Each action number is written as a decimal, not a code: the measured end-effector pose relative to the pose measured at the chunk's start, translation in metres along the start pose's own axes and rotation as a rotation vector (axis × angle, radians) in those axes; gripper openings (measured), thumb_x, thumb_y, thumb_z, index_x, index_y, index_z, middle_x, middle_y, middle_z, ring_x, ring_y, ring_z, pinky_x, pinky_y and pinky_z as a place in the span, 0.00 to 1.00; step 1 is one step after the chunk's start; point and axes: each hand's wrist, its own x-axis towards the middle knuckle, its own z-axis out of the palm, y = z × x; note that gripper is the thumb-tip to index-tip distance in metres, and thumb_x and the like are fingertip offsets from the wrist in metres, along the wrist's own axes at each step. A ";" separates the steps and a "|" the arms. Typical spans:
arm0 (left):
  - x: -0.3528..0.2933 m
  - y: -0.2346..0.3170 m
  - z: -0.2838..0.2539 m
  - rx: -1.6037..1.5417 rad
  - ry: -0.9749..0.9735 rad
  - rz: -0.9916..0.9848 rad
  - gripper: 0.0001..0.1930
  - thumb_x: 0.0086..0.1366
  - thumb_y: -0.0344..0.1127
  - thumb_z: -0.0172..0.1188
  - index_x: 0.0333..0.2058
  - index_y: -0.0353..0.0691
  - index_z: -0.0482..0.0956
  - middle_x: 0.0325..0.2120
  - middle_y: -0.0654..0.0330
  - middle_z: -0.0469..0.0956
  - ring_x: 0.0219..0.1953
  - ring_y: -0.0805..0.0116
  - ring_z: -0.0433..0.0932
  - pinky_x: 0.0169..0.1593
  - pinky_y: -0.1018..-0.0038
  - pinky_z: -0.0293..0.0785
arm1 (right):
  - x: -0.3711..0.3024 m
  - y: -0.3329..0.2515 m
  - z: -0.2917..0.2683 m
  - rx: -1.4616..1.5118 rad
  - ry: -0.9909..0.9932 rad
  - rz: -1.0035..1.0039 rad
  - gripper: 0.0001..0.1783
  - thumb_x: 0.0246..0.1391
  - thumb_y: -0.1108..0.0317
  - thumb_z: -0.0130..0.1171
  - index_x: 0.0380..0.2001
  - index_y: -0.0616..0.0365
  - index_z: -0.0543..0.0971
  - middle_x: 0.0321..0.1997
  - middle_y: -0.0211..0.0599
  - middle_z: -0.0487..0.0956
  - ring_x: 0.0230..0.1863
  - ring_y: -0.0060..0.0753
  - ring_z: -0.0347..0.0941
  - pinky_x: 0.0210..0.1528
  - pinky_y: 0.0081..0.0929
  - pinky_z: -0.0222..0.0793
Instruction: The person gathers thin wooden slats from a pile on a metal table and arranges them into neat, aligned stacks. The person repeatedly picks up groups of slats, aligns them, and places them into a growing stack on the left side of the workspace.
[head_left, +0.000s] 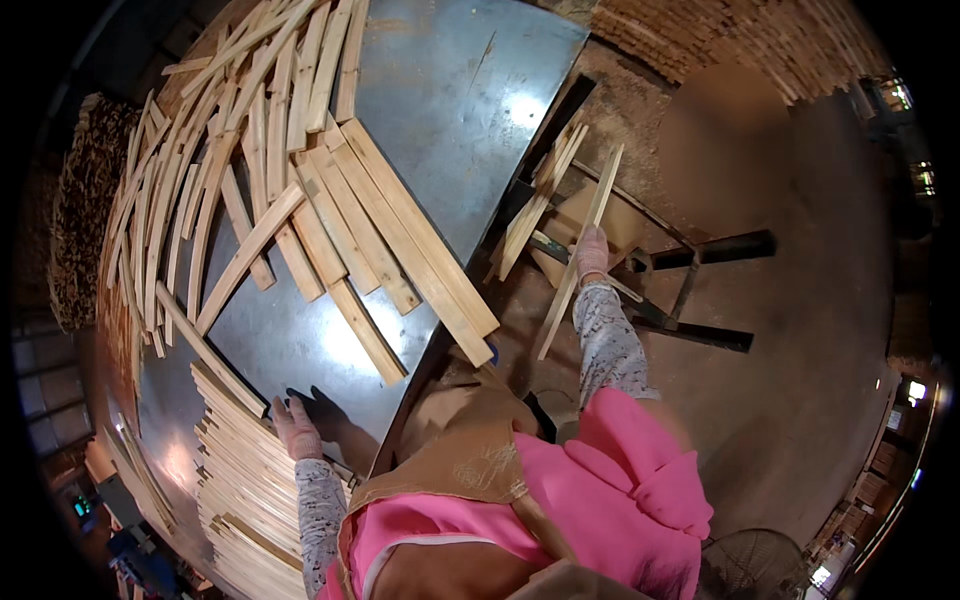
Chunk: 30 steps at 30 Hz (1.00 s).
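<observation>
Wooden slat (578,262): gripped mid-length in right hand (592,252), held off the table's side
Left hand (297,428): open, flat, steadying stacked slats (240,470)
Metal table (450,90): loose slats strewn

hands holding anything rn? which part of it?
Right hand grips a long pale wooden slat near its middle, held out beside the dark metal table. Left hand holds nothing; it rests on the stack of pale wooden slats at the table's near edge.
</observation>
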 end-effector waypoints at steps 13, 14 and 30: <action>0.044 0.097 0.044 -0.077 0.133 -0.213 0.31 0.74 0.47 0.62 0.68 0.34 0.75 0.65 0.40 0.76 0.69 0.44 0.73 0.72 0.57 0.68 | 0.052 0.025 0.041 -0.950 -0.254 -0.275 0.27 0.75 0.49 0.47 0.50 0.62 0.84 0.49 0.54 0.87 0.50 0.58 0.82 0.53 0.48 0.77; 0.064 0.138 0.043 -0.094 0.186 -0.255 0.32 0.72 0.46 0.64 0.68 0.32 0.74 0.65 0.41 0.76 0.70 0.46 0.73 0.74 0.58 0.67 | 0.070 0.023 0.015 -0.445 -0.452 -0.133 0.16 0.74 0.60 0.51 0.43 0.57 0.85 0.46 0.52 0.85 0.45 0.53 0.82 0.47 0.47 0.78; 0.131 0.044 -0.026 0.351 0.147 -0.602 0.23 0.71 0.41 0.63 0.61 0.44 0.69 0.60 0.50 0.76 0.63 0.47 0.76 0.59 0.55 0.81 | -0.170 -0.391 0.187 -0.390 -0.910 -1.134 0.28 0.52 0.74 0.71 0.58 0.67 0.81 0.65 0.56 0.81 0.66 0.55 0.78 0.70 0.44 0.72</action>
